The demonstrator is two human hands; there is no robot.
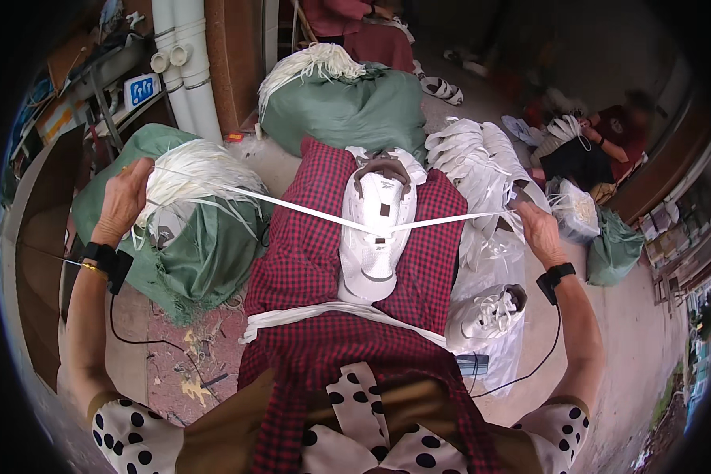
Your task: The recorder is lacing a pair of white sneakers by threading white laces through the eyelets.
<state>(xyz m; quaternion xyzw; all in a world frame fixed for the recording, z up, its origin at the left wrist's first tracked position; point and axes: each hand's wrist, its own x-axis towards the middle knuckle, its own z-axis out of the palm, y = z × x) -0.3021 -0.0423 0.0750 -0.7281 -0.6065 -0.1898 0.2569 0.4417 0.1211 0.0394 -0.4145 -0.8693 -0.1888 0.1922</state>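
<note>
On my lap lies a white sneaker (pixel 369 265), toe toward me, on a red and black checked apron (pixel 308 261). A flat white shoelace (pixel 308 211) passes through the shoe's lower lacing area, its two halves stretched out to either side. My left hand (pixel 128 196), raised at the far left, is closed on one end. At the right, my right hand (pixel 539 227) pinches the other end, fingers partly hidden. The lace is taut and dips at the shoe. A strip of bundled white laces (pixel 316 314) lies across my lap.
Green sacks with piles of white laces (pixel 193 178) stand at the left and the back. To the right are stacked white shoes (pixel 474 154) and a laced sneaker (pixel 488 318) on clear plastic. Another person (pixel 620 138) sits at the right; one more sits at the back.
</note>
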